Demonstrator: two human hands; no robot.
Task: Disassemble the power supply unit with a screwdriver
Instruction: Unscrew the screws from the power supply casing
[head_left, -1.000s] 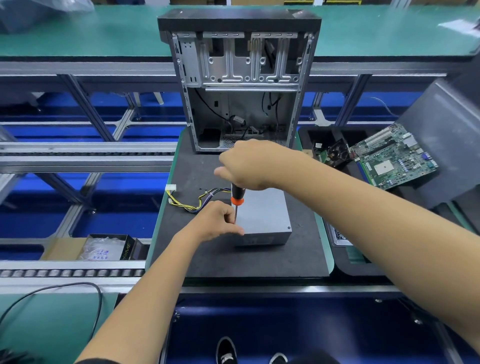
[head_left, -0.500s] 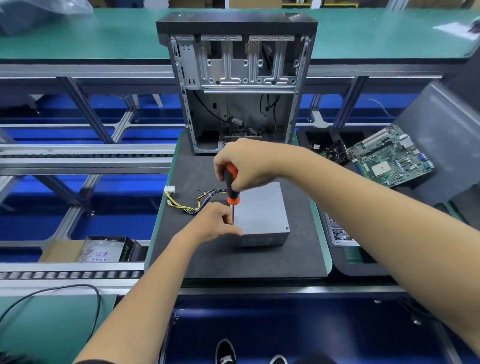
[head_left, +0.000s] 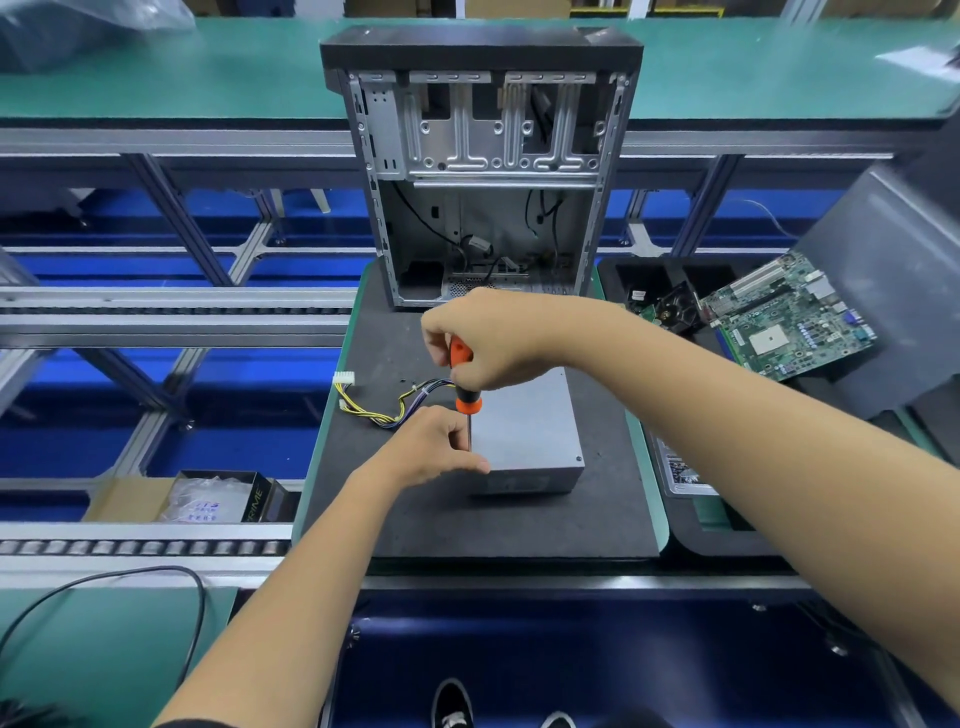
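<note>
A grey metal power supply unit (head_left: 524, 431) lies flat on the black foam mat (head_left: 498, 519), its yellow and black cable bundle (head_left: 395, 402) trailing left to a white plug. My right hand (head_left: 488, 338) grips the orange and black handle of a screwdriver (head_left: 464, 382) held upright, its shaft pointing down at the unit's near left corner. My left hand (head_left: 434, 447) rests against that corner, thumb and fingers pinched around the shaft's lower end. The tip is hidden behind my fingers.
An open, stripped computer case (head_left: 483, 171) stands upright at the mat's far edge. A green motherboard (head_left: 789, 317) and a fan lie in a black tray (head_left: 727, 530) on the right. A small box (head_left: 218, 496) sits on the roller conveyor at left.
My right hand has shifted on the handle, baring more of its orange top, as if turning the screwdriver. The left hand and the unit stay in place.
</note>
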